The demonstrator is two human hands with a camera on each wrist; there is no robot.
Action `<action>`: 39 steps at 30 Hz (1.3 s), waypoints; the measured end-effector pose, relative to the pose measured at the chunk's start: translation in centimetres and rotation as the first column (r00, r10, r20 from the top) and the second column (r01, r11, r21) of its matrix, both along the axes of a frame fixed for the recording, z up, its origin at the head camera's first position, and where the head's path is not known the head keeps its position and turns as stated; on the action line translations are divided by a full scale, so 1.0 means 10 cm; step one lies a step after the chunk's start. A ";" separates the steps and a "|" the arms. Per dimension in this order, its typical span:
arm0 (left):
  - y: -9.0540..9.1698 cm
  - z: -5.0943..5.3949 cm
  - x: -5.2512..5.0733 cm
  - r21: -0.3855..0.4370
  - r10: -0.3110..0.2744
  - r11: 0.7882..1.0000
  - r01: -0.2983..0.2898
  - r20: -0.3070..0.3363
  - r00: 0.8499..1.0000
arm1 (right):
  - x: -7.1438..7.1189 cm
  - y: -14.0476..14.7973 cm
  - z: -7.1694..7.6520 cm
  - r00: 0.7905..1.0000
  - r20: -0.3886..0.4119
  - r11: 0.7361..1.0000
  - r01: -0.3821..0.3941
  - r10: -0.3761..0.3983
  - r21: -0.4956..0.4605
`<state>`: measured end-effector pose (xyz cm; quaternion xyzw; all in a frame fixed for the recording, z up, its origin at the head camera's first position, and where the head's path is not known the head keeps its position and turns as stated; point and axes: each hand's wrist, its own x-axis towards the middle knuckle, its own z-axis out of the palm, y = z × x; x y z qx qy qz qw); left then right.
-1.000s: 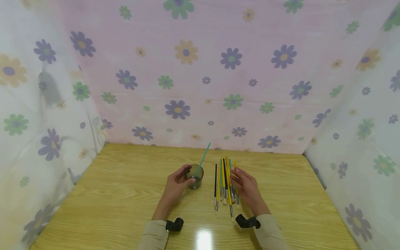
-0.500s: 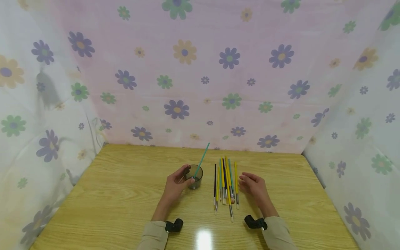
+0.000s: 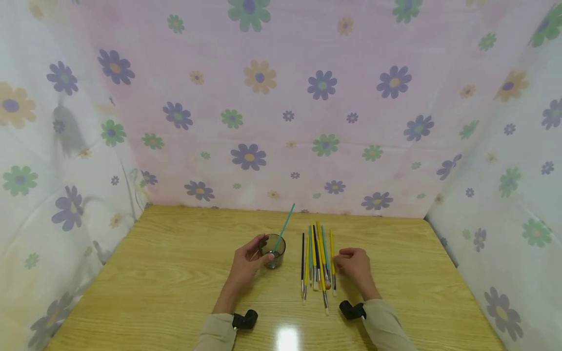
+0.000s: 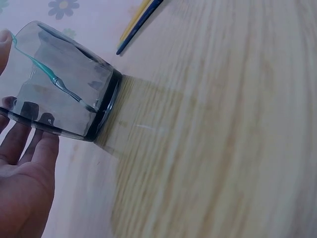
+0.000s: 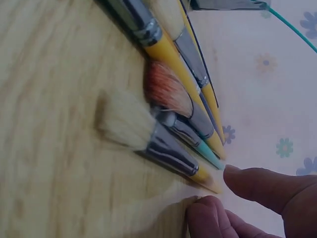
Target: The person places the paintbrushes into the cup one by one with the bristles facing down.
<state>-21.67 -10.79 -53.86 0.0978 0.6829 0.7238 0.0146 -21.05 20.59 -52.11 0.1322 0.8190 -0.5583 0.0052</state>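
Observation:
My left hand [image 3: 248,263] holds a dark transparent glass [image 3: 276,258] by its side, thumb and fingers round it. A teal paintbrush [image 3: 287,222] leans in the glass, bristles down, as the left wrist view also shows. Several yellow, teal and dark blue paintbrushes [image 3: 313,256] lie right of the glass, handles pointing away. My right hand [image 3: 356,268] is at the outermost yellow paintbrush [image 3: 332,263], fingers bent. In the right wrist view the thumb [image 5: 257,186] and a finger flank this brush's handle end, above its pale bristles [image 5: 126,124]; whether they pinch it is unclear.
The wood-grain table [image 3: 175,273] ends at a pink flowered cloth [image 3: 281,161] behind, with pale flowered cloths on both sides. Black wrist mounts [image 3: 245,319] sit on both wrists. A light glare [image 3: 287,336] shows at the table's front.
My right hand first moved right, away from the brushes, then came back to the outermost yellow brush with its fingers more bent. The left hand and glass stay put.

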 end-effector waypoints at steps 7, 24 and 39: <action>0.00 0.01 0.03 -0.006 0.012 1.000 -0.012 -0.009 1.000 | 0.01 -0.10 0.00 1.000 -0.018 0.983 -0.002 0.005 0.184; -0.02 0.01 0.02 -0.003 -0.005 1.000 0.005 0.006 1.000 | -0.05 -0.05 0.03 0.999 -0.036 0.968 -0.015 0.025 0.252; 0.00 0.04 0.00 -0.008 0.006 1.000 -0.006 0.005 1.000 | -0.06 0.07 0.07 0.998 0.057 1.000 -0.011 0.012 -0.013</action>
